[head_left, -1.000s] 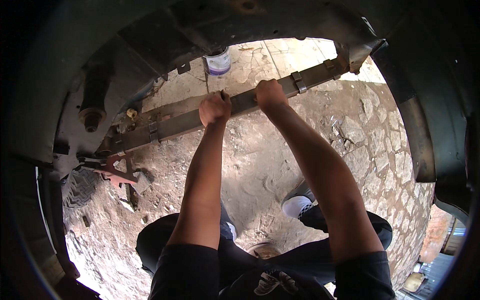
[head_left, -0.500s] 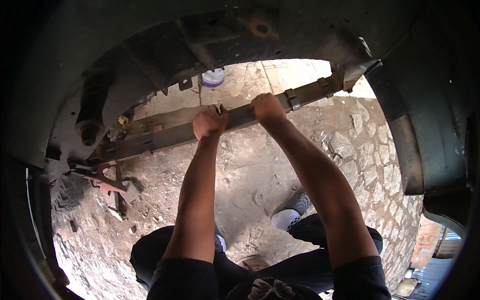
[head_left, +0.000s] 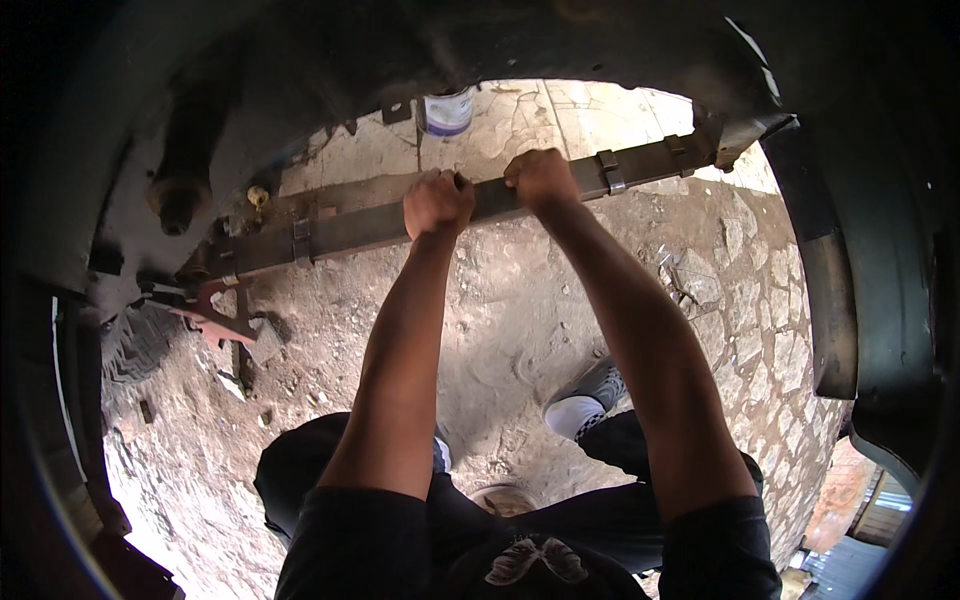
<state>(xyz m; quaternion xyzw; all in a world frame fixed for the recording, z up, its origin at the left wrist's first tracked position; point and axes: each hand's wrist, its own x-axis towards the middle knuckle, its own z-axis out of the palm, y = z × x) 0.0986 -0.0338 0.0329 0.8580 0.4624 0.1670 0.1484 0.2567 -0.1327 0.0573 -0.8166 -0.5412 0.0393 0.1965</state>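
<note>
A long dark leaf spring [head_left: 370, 230] slants from lower left to upper right under the vehicle's wheel arch [head_left: 630, 50]. My left hand [head_left: 438, 204] is closed over its middle, knuckles up. A short way to the right, my right hand [head_left: 543, 180] also grips the spring; a bare stretch of it shows between the two. Metal clamp bands wrap the leaves: one clamp [head_left: 302, 241] lies left of my hands, another clamp [head_left: 611, 173] to the right. The spring's right end meets a bracket [head_left: 735, 148] on the frame. My fingertips are hidden behind the spring.
At the far left stand a reddish metal support [head_left: 213, 325] and a treaded tyre [head_left: 138, 345] beside a stone block [head_left: 265, 342]. Beyond the spring is a white and purple bucket [head_left: 447, 115]. Dark body panels [head_left: 880, 270] close in the right side. Stones [head_left: 770, 350] pave the ground there.
The spring and both hands appear higher in the picture, as does most of the scene, so the view has tilted downward. Both hands keep their hold at about the same places.
</note>
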